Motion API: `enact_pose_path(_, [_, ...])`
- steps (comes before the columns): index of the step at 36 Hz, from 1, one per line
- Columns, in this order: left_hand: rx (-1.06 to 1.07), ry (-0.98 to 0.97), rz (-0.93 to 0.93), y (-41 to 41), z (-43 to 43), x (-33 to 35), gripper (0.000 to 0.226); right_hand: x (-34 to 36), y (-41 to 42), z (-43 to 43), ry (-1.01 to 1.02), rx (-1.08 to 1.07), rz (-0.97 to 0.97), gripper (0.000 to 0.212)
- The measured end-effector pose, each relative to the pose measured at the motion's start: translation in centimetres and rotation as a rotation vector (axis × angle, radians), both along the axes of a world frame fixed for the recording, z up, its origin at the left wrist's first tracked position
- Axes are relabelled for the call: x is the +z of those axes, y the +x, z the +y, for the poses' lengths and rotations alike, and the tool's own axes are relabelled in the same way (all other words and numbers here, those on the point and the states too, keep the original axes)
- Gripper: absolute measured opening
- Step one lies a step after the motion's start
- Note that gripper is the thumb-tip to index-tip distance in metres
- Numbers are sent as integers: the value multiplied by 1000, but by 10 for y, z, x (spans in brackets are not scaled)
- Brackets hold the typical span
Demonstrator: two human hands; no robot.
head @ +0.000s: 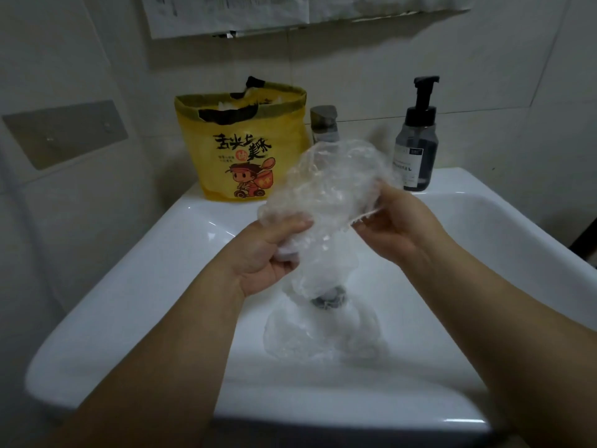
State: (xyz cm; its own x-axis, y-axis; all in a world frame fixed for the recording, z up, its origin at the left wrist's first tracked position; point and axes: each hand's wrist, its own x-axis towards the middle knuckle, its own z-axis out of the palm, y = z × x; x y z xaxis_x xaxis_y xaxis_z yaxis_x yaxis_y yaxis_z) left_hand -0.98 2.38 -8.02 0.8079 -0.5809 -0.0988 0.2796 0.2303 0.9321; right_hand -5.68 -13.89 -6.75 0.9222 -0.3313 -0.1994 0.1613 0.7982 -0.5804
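Both in use: left hand (271,253) and right hand (397,227) hold one crumpled clear thin plastic bag (329,185) in the air above the white ceramic sink (193,221), over its basin and in front of the grey metal tap (323,124).

Left hand grips the lower bunched part, fingers curled round it. Right hand pinches the upper right edge, film stretched between the two.

Bag likely very light, limp and without stiffness. It may be wet, so slippery and clingy, and it would tear if yanked. Best hold is on the bunched folds or the rim edge, not flat film.

Bag's tail hangs toward the sink's drain (329,297). Second clear plastic piece (316,337) lies in the sink bottom, just front of the drain. Yellow printed bag (245,156) stands on the sink's back ledge at left, dark pump bottle (416,150) at right.
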Motion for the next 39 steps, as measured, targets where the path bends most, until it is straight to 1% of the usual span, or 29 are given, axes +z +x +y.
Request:
enact_pose_path(2, [29, -33, 44, 1, 1, 2, 3, 4, -3, -4, 169, -37, -56, 6])
enact_pose_path(4, [72, -89, 77, 5, 2, 3, 13, 9, -5, -6, 263, -73, -70, 7])
enact_pose_path(6, [110, -80, 103, 10, 4, 2, 10, 8, -7, -6, 206, -81, -62, 11])
enact_pose_path(7, [123, -19, 112, 13, 6, 0, 7, 7, -6, -6, 148, -79, -53, 14])
enact_pose_path(9, [176, 242, 85, 21, 9, -9, 14, 7, -5, -8, 13, -92, 1, 10])
enact_pose_path(10, [229, 447, -4, 24, 10, -16, 22, 9, -5, -7, -70, -123, 63, 4])
enact_pose_path(11, [286, 685, -132, 24, 12, -21, 37, 8, -3, -8, -172, -167, 140, 9])
enact_pose_path(12, [324, 861, -254, 23, 12, -24, 55, 7, -3, -6, -301, -189, 219, 15])
enact_pose_path(13, [344, 904, -351, 22, 10, -25, 69, 5, -3, -6, -477, -181, 271, 16])
enact_pose_path(14, [338, 831, -405, 20, 9, -23, 76, 3, -4, -2, -655, -135, 292, 16])
enact_pose_path(15, [309, 676, -407, 17, 7, -19, 79, -1, -4, 0, -801, -82, 288, 17])
enact_pose_path(16, [273, 511, -398, 13, 5, -14, 81, -4, -5, 4, -904, -35, 283, 19])
enact_pose_path(17, [223, 400, -386, 8, 3, -9, 85, -7, -6, 6, -976, -3, 275, 20])
enact_pose_path(18, [160, 363, -385, 4, 2, -7, 92, -7, -8, 9, -1020, 18, 269, 21])
enact_pose_path(19, [96, 392, -409, 0, 0, -6, 97, -7, -8, 11, -1043, 34, 262, 21])
enact_pose_path(20, [31, 452, -433, -3, -1, -7, 96, -6, -8, 13, -1050, 48, 260, 21])
enact_pose_path(21, [-27, 513, -453, -6, -2, -8, 82, -6, -8, 14, -1046, 58, 259, 21])
enact_pose_path(22, [-68, 558, -484, -6, -3, -12, 57, -5, -8, 15, -1034, 69, 259, 21])
enact_pose_path(23, [-58, 568, -515, -4, -4, -14, 33, -6, -8, 14, -1016, 73, 259, 20])
enact_pose_path(24, [-12, 544, -516, -1, -5, -16, 16, -5, -8, 14, -994, 78, 264, 20])
enact_pose_path(25, [33, 491, -492, 1, -5, -16, 12, -4, -8, 13, -964, 82, 266, 19])
enact_pose_path(27, [109, 353, -380, 7, -4, -13, 21, -1, -8, 10, -848, 90, 266, 17])
enact_pose_path(29, [187, 227, -240, 11, -2, -7, 23, 1, -9, 6, -723, 142, 280, 14])
enact_pose_path(31, [254, 165, -147, 14, 2, -3, 22, 2, -9, 1, -593, 209, 280, 14])
enact_pose_path(34, [214, 48, -20, 16, 6, 2, 18, 5, -8, -2, -285, 234, 208, 20])
enact_pose_path(35, [211, 26, 7, 16, 7, 3, 21, 5, -8, -4, -218, 223, 169, 29])
enact_pose_path(36, [228, 21, 15, 17, 7, 2, 25, 4, -8, -6, -210, 224, 152, 56])
enact_pose_path(38, [277, 18, 16, 19, 7, 1, 31, 0, -8, -7, -353, 315, 173, 106])
enact_pose_path(39, [295, 12, 12, 20, 7, -1, 33, -2, -8, -2, -487, 371, 199, 117])
